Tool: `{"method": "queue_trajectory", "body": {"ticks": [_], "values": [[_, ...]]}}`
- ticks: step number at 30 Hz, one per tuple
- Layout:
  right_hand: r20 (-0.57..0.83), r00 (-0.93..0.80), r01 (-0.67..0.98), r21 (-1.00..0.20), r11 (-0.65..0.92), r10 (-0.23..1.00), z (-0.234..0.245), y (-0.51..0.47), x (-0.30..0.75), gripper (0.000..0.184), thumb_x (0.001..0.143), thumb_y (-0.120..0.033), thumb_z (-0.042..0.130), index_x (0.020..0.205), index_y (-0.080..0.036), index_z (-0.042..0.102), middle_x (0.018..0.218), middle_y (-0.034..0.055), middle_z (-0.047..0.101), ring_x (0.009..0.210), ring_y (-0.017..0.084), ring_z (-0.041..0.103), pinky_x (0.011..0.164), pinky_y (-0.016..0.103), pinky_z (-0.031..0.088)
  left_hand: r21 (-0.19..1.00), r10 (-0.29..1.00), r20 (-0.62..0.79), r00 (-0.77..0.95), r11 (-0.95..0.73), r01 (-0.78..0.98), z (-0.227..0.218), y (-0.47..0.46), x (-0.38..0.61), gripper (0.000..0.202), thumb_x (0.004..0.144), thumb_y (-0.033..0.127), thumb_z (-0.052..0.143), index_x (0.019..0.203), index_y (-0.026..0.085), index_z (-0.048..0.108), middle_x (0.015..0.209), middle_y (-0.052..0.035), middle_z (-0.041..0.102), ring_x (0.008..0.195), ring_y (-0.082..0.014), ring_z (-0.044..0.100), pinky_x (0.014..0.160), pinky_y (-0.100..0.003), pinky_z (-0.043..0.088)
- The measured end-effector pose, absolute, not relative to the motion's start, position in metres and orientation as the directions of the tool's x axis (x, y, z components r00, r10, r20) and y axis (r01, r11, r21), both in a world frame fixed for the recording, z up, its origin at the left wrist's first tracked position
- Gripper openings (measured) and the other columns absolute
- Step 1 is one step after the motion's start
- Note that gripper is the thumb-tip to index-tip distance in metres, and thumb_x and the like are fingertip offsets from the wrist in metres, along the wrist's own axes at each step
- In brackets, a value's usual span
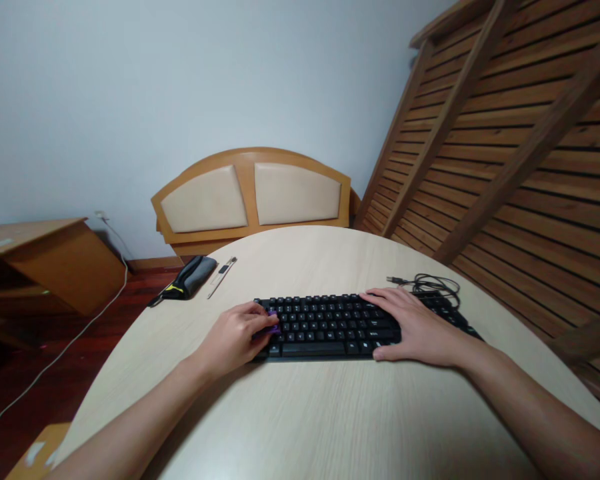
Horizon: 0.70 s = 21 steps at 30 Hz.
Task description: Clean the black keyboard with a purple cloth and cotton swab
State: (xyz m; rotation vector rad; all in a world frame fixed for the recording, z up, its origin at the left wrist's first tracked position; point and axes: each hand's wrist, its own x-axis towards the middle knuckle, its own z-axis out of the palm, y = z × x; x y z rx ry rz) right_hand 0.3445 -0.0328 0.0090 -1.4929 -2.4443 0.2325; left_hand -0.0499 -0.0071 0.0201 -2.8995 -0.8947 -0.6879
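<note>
A black keyboard (325, 327) lies flat on the round table, its right part covered by my right hand. My left hand (240, 333) is closed at the keyboard's left end, its fingertips pinching a small purple thing (273, 323) against the keys. Most of that purple thing is hidden by the fingers, so its kind is unclear. My right hand (405, 327) spans the keyboard from back edge to front edge, with the thumb near the front and the fingers at the back, holding it.
A coiled black cable (437, 285) with a plug lies behind the keyboard's right end. At the table's (320, 413) left edge are a dark grey and black pouch (193, 277) and a thin tool-like item (222, 276). Beyond stand a headboard (250, 167) and slatted wood (480, 160).
</note>
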Motion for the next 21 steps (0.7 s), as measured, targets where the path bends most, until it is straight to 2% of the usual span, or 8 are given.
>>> {"method": "queue_trajectory", "body": {"ticks": [10,21], "values": [[0.134,-0.424,0.853,-0.273,0.445,0.896,0.0125,-0.0345,0.3419,0.1,0.066,-0.076,0.073,0.15,-0.029,0.046,0.151,0.0126,0.049,0.138,0.042,0.04,0.118,0.065,0.024,0.039,0.438,0.411,0.8,-0.885,0.464,0.0244,-0.0125,-0.0479,0.028,0.094,0.019,0.051,0.111,0.015,0.073,0.089,-0.0091,0.076,0.085,-0.0237,0.07,0.068,-0.036,0.06],[0.153,-0.436,0.844,-0.271,0.462,0.887,0.01,-0.0337,0.3436,0.099,0.067,-0.075,0.073,0.151,-0.032,0.044,0.151,0.0112,0.049,0.138,0.042,0.04,0.118,0.066,0.023,0.042,0.387,0.41,0.826,-0.913,0.406,0.0263,-0.0129,-0.0512,0.029,0.091,0.018,0.053,0.113,0.017,0.072,0.094,-0.0094,0.076,0.088,-0.0227,0.07,0.069,-0.035,0.061]]}}
